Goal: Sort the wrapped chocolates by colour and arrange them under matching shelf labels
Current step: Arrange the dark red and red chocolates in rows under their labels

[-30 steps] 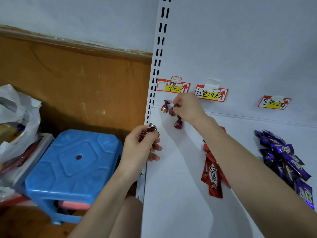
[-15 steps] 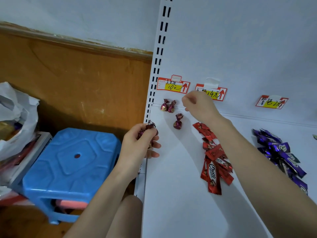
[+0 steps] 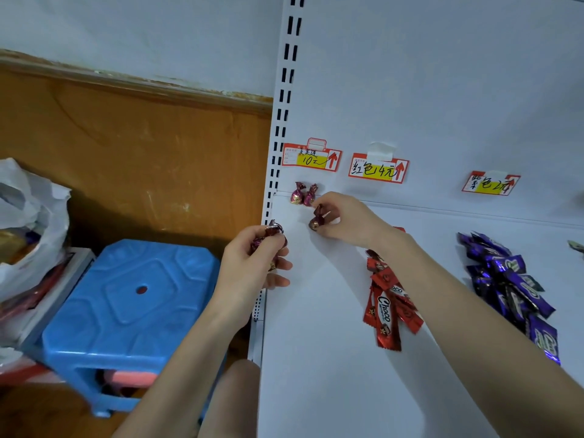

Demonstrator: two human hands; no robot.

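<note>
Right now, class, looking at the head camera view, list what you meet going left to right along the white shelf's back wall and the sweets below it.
White plastic bag → blue plastic stool → 10-yuan price label → red-lettered 4-yuan label → red Choco bars → purple label → purple wrapped chocolates.

- The right hand (image 3: 344,221) pinches a magenta twist-wrapped chocolate (image 3: 317,220) on the white shelf (image 3: 316,358), near its back left corner.
- The left hand (image 3: 249,267) grips a bunch of similar chocolates (image 3: 268,240) over the shelf's left edge.
- Two magenta chocolates (image 3: 302,194) stand against the back edge.
</note>
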